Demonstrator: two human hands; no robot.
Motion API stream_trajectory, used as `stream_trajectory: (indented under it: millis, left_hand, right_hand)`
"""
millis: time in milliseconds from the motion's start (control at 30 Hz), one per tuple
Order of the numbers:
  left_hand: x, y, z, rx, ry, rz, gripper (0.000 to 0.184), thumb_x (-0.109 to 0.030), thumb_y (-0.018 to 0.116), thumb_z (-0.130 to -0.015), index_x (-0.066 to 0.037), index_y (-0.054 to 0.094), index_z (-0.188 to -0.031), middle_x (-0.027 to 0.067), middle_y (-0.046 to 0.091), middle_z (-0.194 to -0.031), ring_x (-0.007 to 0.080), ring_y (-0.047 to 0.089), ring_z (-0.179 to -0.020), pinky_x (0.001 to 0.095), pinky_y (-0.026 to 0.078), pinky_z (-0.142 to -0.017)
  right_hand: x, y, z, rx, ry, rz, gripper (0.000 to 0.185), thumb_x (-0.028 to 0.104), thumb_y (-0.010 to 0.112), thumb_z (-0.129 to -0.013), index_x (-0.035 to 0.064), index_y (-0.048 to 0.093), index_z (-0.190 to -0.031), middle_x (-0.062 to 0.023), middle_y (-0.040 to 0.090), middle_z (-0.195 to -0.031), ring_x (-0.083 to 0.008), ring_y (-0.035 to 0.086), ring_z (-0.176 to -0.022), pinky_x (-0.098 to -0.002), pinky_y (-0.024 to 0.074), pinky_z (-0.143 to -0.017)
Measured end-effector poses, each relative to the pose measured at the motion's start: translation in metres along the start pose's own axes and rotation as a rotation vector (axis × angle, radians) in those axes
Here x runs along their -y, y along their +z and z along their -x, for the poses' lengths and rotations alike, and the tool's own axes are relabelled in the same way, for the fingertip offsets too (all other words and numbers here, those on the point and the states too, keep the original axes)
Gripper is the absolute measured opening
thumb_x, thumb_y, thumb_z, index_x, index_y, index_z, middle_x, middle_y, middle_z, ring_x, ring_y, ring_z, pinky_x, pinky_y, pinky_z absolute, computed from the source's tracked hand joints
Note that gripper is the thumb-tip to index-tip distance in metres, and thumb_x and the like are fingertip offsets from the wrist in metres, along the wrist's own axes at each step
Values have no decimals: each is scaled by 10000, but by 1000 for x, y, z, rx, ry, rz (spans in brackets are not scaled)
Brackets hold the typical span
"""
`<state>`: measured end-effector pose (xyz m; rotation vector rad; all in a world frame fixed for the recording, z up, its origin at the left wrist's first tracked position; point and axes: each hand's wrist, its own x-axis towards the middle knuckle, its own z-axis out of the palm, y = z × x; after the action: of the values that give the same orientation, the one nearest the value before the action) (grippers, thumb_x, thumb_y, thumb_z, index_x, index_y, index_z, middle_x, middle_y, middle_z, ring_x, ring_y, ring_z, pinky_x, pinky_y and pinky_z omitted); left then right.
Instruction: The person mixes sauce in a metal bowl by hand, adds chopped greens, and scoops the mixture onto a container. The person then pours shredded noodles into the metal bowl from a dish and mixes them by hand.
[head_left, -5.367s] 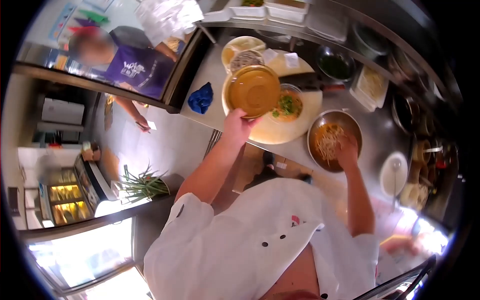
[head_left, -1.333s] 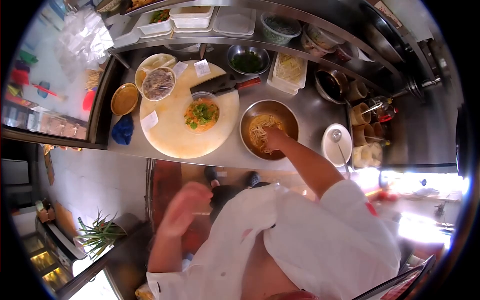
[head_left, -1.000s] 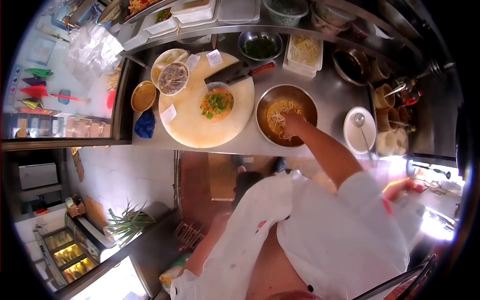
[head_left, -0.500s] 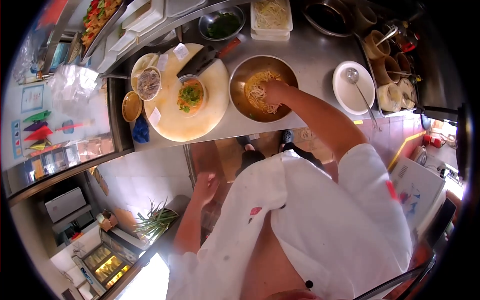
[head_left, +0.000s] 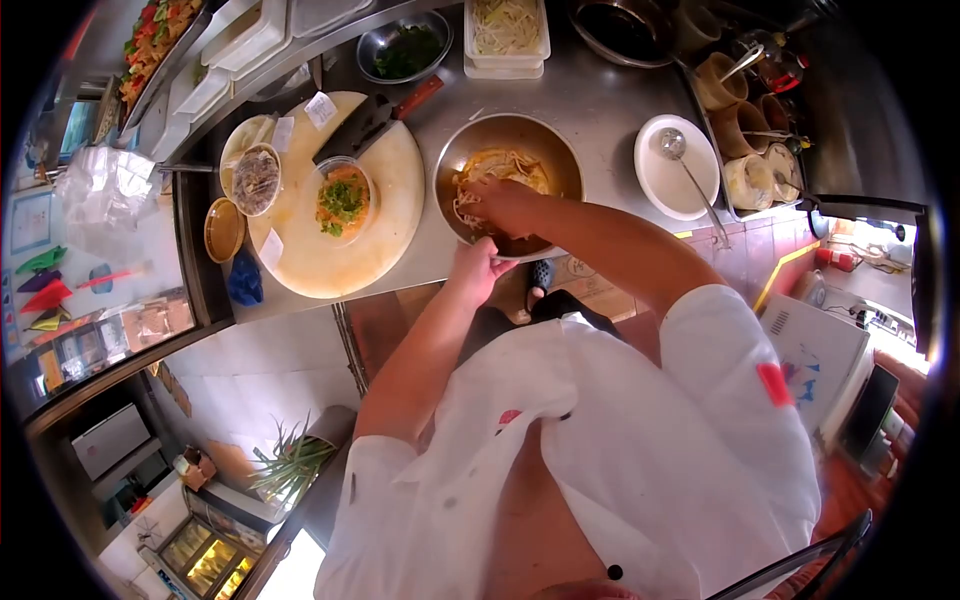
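A wide metal mixing bowl (head_left: 563,165) stands near the counter's front edge with noodles (head_left: 508,165) in reddish-yellow sauce inside. My left hand (head_left: 478,268) grips the bowl's near rim, thumb over the edge. Down in the bowl, my right hand (head_left: 497,205) has its fingers closed among the noodles on the left side; the fingertips are partly hidden. To the left, on a round cutting board (head_left: 395,240), sits a clear tub (head_left: 343,203) topped with chopped greens and orange shreds. A cleaver (head_left: 365,125) with a wooden handle lies behind the tub.
Right of the bowl is a white oval dish (head_left: 655,190) with a ladle (head_left: 690,175) across it. Behind stand a bowl of greens (head_left: 405,50) and a tub of bean sprouts (head_left: 507,30). Seasoning pots (head_left: 735,125) line the right; a blue cloth (head_left: 244,278) lies at left.
My left hand has come up from beside my body to the bowl's near rim. My right hand has shifted toward the bowl's near left side. The camera view has moved slightly right.
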<state>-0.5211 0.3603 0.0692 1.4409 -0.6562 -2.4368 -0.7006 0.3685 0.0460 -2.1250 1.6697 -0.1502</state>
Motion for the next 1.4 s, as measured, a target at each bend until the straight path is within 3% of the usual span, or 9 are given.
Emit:
stream_trajectory:
  millis: [200, 433, 567, 633, 733, 833, 1100, 1267, 1400]
  left_hand:
    - [-55, -41, 53, 67, 15, 65, 144, -40, 510, -899, 62, 567, -983, 192, 647, -1144, 344, 664, -1100, 500, 580, -982]
    - [-67, -21, 74, 110, -14, -122, 277, -72, 527, -900, 109, 577, -1104, 225, 647, -1188, 377, 638, -1171, 500, 563, -1007]
    - [-95, -65, 71, 109, -15, 35, 280, -17, 503, -875, 119, 543, -1117, 232, 626, -1215, 387, 644, -1127, 515, 593, -944]
    - [-71, -52, 56, 72, -3, 59, 240, -13, 504, -876, 107, 541, -1080, 230, 616, -1205, 375, 650, -1084, 512, 601, -934]
    - [-62, -34, 67, 75, -68, -71, 220, -16, 499, -884, 93, 513, -1075, 237, 599, -1183, 382, 652, -1022, 522, 605, -953]
    - [-88, -59, 85, 86, -96, -28, 247, -10, 514, -874, 97, 494, -1095, 232, 590, -1170, 408, 654, -1021, 546, 602, -956]
    - [-70, -23, 90, 101, -34, -173, 274, 5, 485, -856, 98, 484, -1114, 258, 571, -1270, 448, 643, -1111, 588, 609, -922]
    - [-95, -42, 69, 8, -39, 48, 206, -1, 490, -895, 87, 487, -1082, 226, 568, -1067, 440, 671, -916, 478, 655, -760]
    - [-79, -29, 69, -15, 84, -31, 217, 37, 444, -852, 87, 498, -1056, 198, 555, -1118, 404, 668, -952, 580, 600, -952]
  right_hand:
    - [39, -57, -8, 15, 525, -51, 603, 227, 685, -861, 177, 538, -1444, -231, 397, -1511, -462, 429, -1357, -484, 505, -1012]
    - [53, -77, -28, -95, 231, -33, 628, 237, 739, -806, 172, 576, -1409, -234, 410, -1478, -491, 448, -1341, -546, 505, -1000]
    - [94, -92, -13, 190, 533, -55, 585, 207, 704, -838, 123, 581, -1403, -286, 449, -1432, -455, 489, -1310, -517, 473, -1049]
    - [75, -40, -26, 158, 266, -3, 599, 210, 704, -837, 114, 572, -1413, -328, 455, -1421, -426, 539, -1260, -495, 491, -1020]
    - [54, -37, -38, -37, 322, -170, 607, 199, 694, -831, 88, 562, -1413, -296, 569, -1325, -424, 584, -1198, -486, 510, -976]
    - [71, -84, -5, 203, 500, -231, 586, 192, 678, -831, 74, 569, -1395, -271, 631, -1254, -405, 586, -1213, -486, 514, -964]
    - [66, -76, -13, 37, 355, -169, 499, 234, 628, -910, 112, 581, -1392, -284, 561, -1321, -433, 650, -1089, -478, 518, -964]
    - [64, -56, 0, 258, -47, 82, 313, 172, 599, -883, 41, 740, -1130, -186, 716, -1040, -386, 686, -994, -473, 541, -879]
    - [65, -90, -3, -87, 385, -435, 419, 129, 556, -883, 87, 672, -1284, -211, 707, -1091, -403, 664, -1078, -481, 535, -898]
